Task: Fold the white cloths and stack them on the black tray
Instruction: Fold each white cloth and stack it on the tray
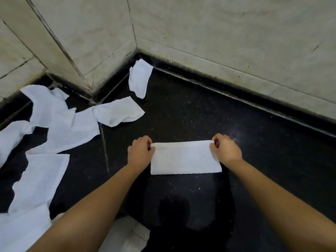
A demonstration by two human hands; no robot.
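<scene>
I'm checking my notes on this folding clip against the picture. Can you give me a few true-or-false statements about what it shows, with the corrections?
1. Both hands pinch the far corners of the folded cloth: left hand, right hand. True.
2. The folded cloth lies on a white tabletop. False: it lies on a dark speckled surface.
3. Loose, unfolded cloths lie to the person's left. True.
4. A small crumpled cloth lies near the corner of the wall. True.
5. The right hand is flat and open. False: its fingers curl on the cloth's corner.

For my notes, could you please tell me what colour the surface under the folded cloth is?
Black with fine pale speckles, clearest in the head view around the folded cloth.
</scene>
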